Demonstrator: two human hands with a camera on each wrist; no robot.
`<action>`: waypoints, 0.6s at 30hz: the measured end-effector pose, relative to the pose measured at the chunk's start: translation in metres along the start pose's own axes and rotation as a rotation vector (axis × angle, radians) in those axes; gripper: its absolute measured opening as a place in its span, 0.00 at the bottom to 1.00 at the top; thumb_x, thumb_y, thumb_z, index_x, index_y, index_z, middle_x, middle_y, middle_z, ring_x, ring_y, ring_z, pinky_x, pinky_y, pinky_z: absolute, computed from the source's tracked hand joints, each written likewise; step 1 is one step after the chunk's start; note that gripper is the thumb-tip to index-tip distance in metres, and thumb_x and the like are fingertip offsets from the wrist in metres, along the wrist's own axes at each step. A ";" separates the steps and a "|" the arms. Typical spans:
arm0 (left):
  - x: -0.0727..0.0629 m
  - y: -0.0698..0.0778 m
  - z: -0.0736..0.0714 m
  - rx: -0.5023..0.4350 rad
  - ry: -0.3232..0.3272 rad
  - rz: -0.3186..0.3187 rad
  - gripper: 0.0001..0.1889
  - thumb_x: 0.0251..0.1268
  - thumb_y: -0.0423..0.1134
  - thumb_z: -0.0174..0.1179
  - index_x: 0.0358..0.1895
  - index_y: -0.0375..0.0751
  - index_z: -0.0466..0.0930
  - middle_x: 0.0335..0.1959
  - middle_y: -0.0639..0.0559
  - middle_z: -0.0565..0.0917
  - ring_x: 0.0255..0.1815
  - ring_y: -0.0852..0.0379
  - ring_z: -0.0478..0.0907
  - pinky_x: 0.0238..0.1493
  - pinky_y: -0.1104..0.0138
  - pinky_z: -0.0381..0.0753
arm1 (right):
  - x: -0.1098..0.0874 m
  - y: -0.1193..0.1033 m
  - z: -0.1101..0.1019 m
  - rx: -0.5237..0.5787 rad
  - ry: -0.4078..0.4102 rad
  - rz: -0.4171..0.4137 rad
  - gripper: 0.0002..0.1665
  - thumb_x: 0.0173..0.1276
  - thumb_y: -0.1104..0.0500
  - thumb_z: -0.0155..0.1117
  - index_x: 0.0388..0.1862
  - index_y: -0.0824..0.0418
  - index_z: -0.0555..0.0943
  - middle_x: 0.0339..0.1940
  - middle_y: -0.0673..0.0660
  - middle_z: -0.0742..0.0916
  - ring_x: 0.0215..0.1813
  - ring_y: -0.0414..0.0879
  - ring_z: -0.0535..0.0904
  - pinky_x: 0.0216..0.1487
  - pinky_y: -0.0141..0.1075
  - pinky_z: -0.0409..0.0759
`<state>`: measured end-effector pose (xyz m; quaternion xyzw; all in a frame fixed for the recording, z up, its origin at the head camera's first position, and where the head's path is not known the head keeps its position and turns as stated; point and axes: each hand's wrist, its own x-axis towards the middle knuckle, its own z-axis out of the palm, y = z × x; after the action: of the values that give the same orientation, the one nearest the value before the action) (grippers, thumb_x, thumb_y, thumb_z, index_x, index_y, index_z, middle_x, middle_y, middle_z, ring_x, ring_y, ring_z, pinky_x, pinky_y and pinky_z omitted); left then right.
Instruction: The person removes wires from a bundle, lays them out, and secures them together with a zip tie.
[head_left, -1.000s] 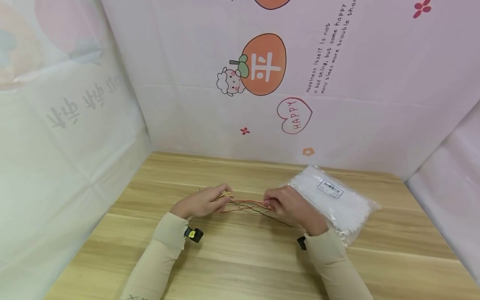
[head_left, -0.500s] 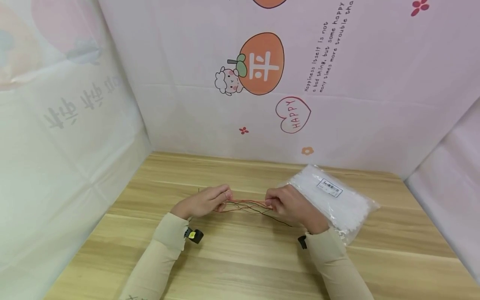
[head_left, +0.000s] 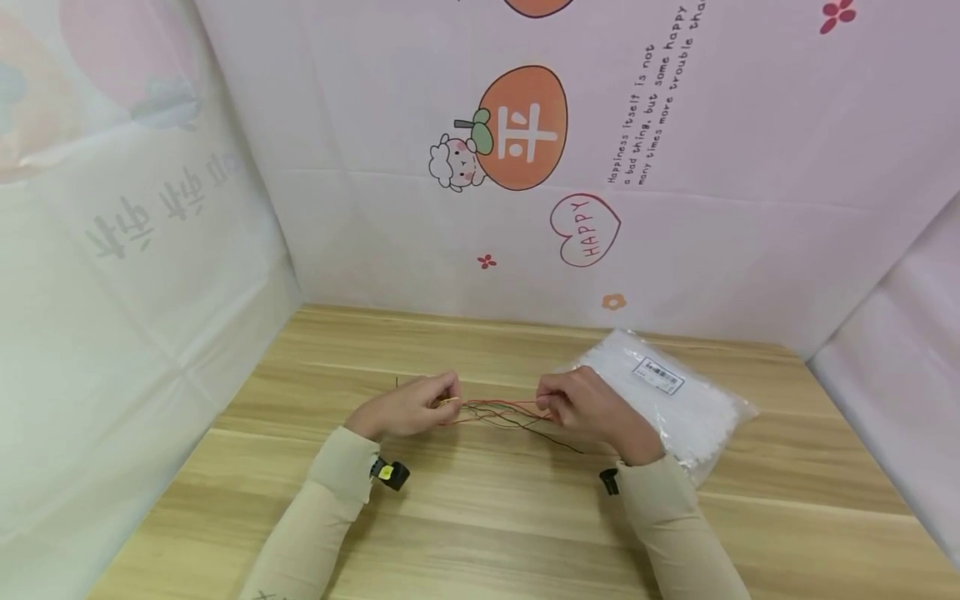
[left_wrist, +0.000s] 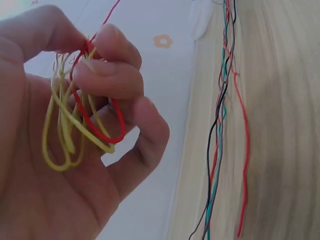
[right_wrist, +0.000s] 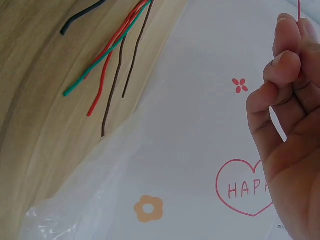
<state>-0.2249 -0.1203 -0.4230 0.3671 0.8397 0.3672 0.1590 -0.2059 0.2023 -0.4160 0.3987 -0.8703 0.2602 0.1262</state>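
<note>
My left hand (head_left: 408, 407) pinches a looped bundle of yellow wire (left_wrist: 64, 130) between thumb and fingers. A red wire (left_wrist: 122, 122) is looped at the same bundle; its strand runs taut from the pinch towards the right. At the other end of that strand, my right hand (head_left: 588, 410) pinches it between thumb and index finger, the other fingers curled. Below and between the hands, loose red, green, brown and black wires (left_wrist: 209, 145) lie lengthwise on the table, some crossing. Their cut ends, including a green wire end (right_wrist: 75, 86), show in the right wrist view.
A clear plastic bag (head_left: 697, 408) of white contents with a barcode label (head_left: 660, 376) lies beside the right hand. The wood-grain table (head_left: 480, 533) meets a printed white cloth (head_left: 420, 250) at the back and sides. Wrist cameras (head_left: 392, 473) hang at both cuffs.
The right hand has shifted slightly right, keeping the red strand stretched. The left fingers have moved around the yellow bundle, whose loop showed above them a second ago. The bag stays put.
</note>
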 end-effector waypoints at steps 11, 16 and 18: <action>0.004 -0.006 0.004 0.048 -0.049 0.081 0.10 0.88 0.37 0.45 0.59 0.39 0.73 0.34 0.49 0.76 0.31 0.64 0.69 0.38 0.69 0.73 | -0.002 0.005 0.008 -0.032 -0.013 0.004 0.14 0.67 0.69 0.73 0.23 0.56 0.82 0.15 0.41 0.78 0.21 0.27 0.67 0.25 0.25 0.71; -0.001 -0.002 0.001 0.018 -0.055 0.008 0.10 0.89 0.40 0.43 0.60 0.41 0.70 0.37 0.49 0.73 0.35 0.59 0.67 0.41 0.66 0.70 | -0.002 0.008 0.008 0.005 -0.023 0.018 0.16 0.67 0.72 0.70 0.23 0.56 0.82 0.15 0.42 0.78 0.21 0.27 0.67 0.25 0.26 0.72; -0.003 0.001 -0.001 -0.008 -0.052 -0.032 0.10 0.89 0.42 0.44 0.60 0.42 0.69 0.37 0.51 0.71 0.35 0.58 0.65 0.40 0.66 0.69 | -0.003 0.008 0.006 0.019 -0.029 0.025 0.16 0.66 0.73 0.69 0.23 0.57 0.82 0.15 0.42 0.78 0.21 0.27 0.68 0.25 0.26 0.72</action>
<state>-0.2228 -0.1229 -0.4218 0.3622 0.8397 0.3583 0.1880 -0.2107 0.2052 -0.4252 0.3926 -0.8745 0.2643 0.1065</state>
